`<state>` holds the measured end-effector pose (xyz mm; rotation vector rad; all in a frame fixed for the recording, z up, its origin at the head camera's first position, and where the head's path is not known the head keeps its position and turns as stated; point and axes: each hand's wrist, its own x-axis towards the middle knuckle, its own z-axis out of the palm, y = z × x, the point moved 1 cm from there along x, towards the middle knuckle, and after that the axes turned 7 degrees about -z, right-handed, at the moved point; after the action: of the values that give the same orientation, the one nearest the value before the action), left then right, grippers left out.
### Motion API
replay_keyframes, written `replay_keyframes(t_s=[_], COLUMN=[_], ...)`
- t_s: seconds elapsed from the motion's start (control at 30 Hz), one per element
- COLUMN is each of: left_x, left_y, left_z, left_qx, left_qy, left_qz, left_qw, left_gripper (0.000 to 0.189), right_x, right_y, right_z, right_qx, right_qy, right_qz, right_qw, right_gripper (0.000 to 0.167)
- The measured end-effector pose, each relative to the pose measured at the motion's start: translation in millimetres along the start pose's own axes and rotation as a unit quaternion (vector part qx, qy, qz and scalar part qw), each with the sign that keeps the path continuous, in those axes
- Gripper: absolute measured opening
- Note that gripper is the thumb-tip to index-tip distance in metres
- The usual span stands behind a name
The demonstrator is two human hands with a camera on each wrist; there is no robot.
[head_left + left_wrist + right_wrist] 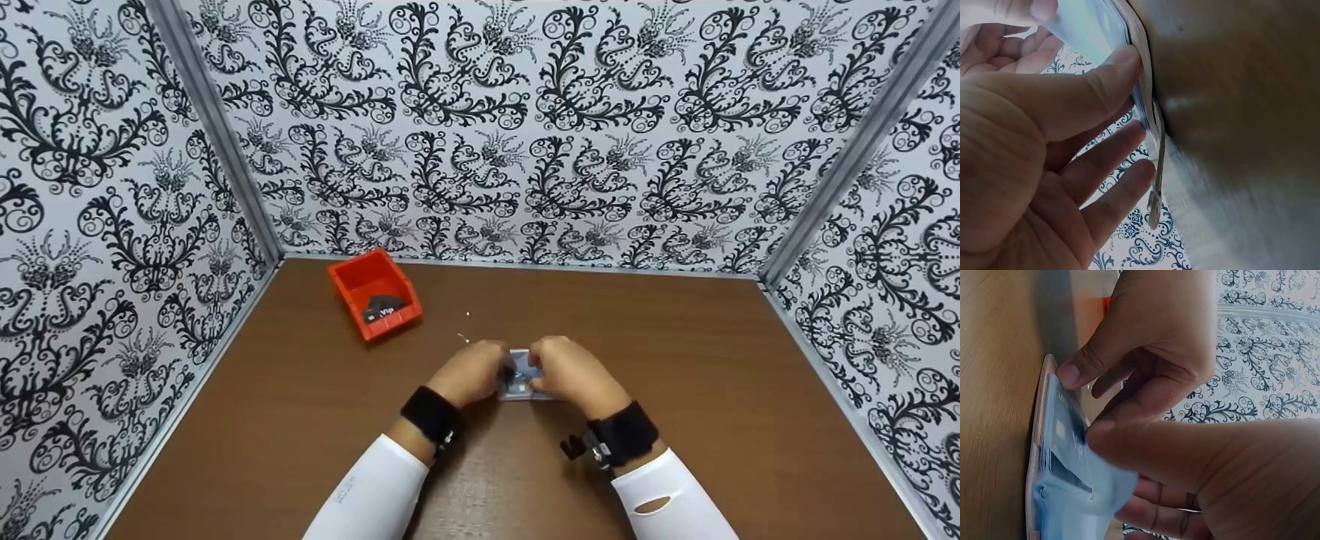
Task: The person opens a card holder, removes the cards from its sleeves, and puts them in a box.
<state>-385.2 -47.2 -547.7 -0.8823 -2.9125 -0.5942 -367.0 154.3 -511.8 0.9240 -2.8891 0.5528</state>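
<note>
A card holder (523, 395) with clear plastic sleeves lies unfolded on the table between both hands. Its tan cover (1139, 42) has a narrow strap that sticks out at one side. The left hand (474, 371) grips the holder's edge, thumb over the sleeves and other fingers loosely spread. With thumb and fingers, the right hand (571, 371) pinches a raised clear sleeve (1109, 486). A dark card (1069, 417) with white lettering shows in the sleeves, partly covered by the right thumb.
To the left and farther back stands an orange-red bin (352, 300) holding several dark cards (384, 306), one lettered "Vip". Small bright specks (463, 337) show on the brown table (712, 360) near the left hand. Patterned wall panels (480, 150) enclose the back and sides.
</note>
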Motion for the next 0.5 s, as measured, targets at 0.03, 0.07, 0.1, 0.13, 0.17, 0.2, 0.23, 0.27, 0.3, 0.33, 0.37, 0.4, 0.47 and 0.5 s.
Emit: replay_keyframes(t_s=[0.03, 0.07, 0.1, 0.13, 0.17, 0.2, 0.23, 0.27, 0.3, 0.33, 0.37, 0.4, 0.47, 0.5], left_x=[0.3, 0.3, 0.3, 0.3, 0.4, 0.5, 0.5, 0.6, 0.7, 0.5, 0.3, 0.1, -0.4, -0.6], left_y=[-0.2, -0.1, -0.1, -0.3, -0.6, -0.7, -0.7, -0.7, -0.8, -0.9, -0.8, -0.5, 0.1, 0.5], left_z=[-0.3, -0.8, -1.3, -1.6, -1.6, -1.8, -2.1, -2.3, -2.4, -2.6, -2.7, -3.0, -3.2, -3.2], left_qx=[-0.005, -0.01, -0.014, -0.018, -0.02, -0.022, -0.022, -0.022, -0.02, -0.019, -0.015, -0.009, 0.008, 0.018], left_qy=[-0.001, -0.002, -0.003, -0.003, -0.003, -0.003, -0.003, -0.002, -0.002, -0.002, -0.003, -0.005, -0.009, -0.012], left_qz=[0.0, 0.001, 0.002, 0.003, 0.005, 0.006, 0.007, 0.007, 0.008, 0.008, 0.008, 0.009, 0.011, 0.013], left_qw=[1.0, 0.9999, 0.9999, 0.9998, 0.9998, 0.9997, 0.9997, 0.9997, 0.9998, 0.9998, 0.9999, 0.9999, 0.9999, 0.9997], left_gripper=[0.017, 0.016, 0.015, 0.014, 0.013, 0.012, 0.011, 0.011, 0.011, 0.011, 0.011, 0.011, 0.01, 0.01], right_x=[-0.2, -0.4, -0.8, -1.2, -1.4, -1.5, -1.5, -1.6, -1.5, -1.4, -1.4, -1.5, -2.1, -2.7], right_y=[0, 0, 0, 0, 0, 0, 1, 1, 1, 2, 2, 2, 4, 6], right_z=[-1, -2, -3, -4, -5, -6, -7, -8, -9, -10, -10, -11, -12, -13], right_qx=[-0.001, -0.004, -0.007, -0.009, -0.012, -0.016, -0.019, -0.022, -0.022, -0.022, -0.021, -0.02, -0.024, -0.029], right_qy=[0.004, 0.01, 0.015, 0.022, 0.029, 0.036, 0.043, 0.048, 0.052, 0.054, 0.055, 0.055, 0.052, 0.051], right_qz=[-0.001, -0.001, -0.001, -0.001, -0.001, 0.0, 0.001, 0.006, 0.011, 0.017, 0.025, 0.034, 0.051, 0.059], right_qw=[1.0, 0.9999, 0.9999, 0.9997, 0.9995, 0.9992, 0.9989, 0.9986, 0.9983, 0.9981, 0.9979, 0.9977, 0.997, 0.9966], right_gripper=[0.016, 0.013, 0.012, 0.01, 0.01, 0.01, 0.01, 0.011, 0.011, 0.011, 0.011, 0.011, 0.013, 0.015])
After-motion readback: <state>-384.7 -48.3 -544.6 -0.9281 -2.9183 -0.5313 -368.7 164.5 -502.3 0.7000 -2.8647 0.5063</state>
